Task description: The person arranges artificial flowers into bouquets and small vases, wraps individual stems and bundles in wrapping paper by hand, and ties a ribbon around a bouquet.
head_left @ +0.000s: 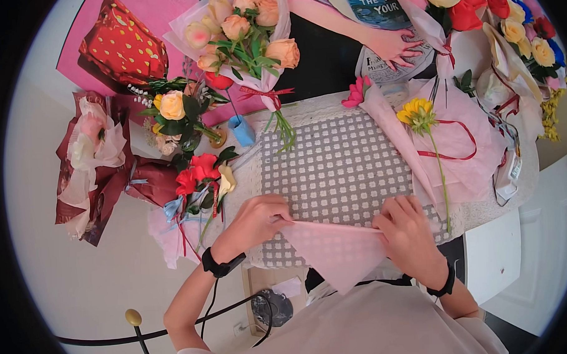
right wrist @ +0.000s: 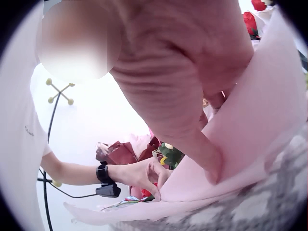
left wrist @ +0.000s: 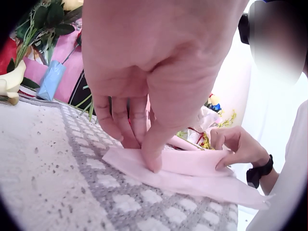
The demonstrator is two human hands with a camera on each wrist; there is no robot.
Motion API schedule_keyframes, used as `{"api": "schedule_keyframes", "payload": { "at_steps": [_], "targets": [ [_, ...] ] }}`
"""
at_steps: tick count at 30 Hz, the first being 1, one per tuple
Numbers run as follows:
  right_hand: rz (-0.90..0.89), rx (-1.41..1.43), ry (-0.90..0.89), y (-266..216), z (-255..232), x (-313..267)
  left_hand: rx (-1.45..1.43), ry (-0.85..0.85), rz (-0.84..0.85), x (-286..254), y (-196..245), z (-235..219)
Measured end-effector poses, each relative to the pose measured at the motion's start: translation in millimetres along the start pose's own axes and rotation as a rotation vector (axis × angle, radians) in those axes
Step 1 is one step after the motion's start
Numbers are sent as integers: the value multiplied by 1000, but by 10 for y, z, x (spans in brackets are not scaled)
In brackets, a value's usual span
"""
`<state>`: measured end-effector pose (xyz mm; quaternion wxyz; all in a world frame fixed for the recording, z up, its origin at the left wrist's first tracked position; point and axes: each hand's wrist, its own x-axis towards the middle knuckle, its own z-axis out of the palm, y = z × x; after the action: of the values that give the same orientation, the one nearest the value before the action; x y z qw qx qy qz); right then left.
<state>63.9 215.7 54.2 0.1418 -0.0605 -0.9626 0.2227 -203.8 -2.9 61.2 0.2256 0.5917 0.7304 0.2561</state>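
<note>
A sheet of thin pink paper (head_left: 336, 250) lies over the near edge of the grey-and-white checked mat (head_left: 339, 169), its straight edge at the top and a point hanging toward the body. My left hand (head_left: 260, 220) pinches its left corner between thumb and fingers. At the right end of that edge, my right hand (head_left: 412, 238) pinches the paper. Seen from the left wrist, the paper (left wrist: 192, 166) looks folded into layers, the left thumb pressing on it. The right wrist view shows the right thumb against the raised paper (right wrist: 260, 110).
Peach rose bouquet (head_left: 250, 41) stands beyond the mat, near a blue block (head_left: 241, 130). Red flowers (head_left: 199, 174) lie left; a yellow flower (head_left: 417, 113) rests on pink wrapping (head_left: 476, 151) at right. Another person's hand (head_left: 391, 47) rests at the far side.
</note>
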Motion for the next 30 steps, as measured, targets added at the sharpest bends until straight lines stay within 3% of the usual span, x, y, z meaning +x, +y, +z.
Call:
{"api": "schedule_keyframes", "payload": {
  "at_steps": [4, 8, 13, 30],
  "targets": [
    [-151, -145, 61, -5, -56, 79, 177, 182, 75, -128, -59, 44],
    [-264, -217, -15, -17, -16, -37, 378, 205, 151, -264, -42, 58],
    [-260, -174, -61, -79, 69, -256, 630, 166, 250, -377, 33, 121],
    [-222, -270, -232, -185, 142, -464, 848, 137, 255, -476, 42, 185]
  ]
}}
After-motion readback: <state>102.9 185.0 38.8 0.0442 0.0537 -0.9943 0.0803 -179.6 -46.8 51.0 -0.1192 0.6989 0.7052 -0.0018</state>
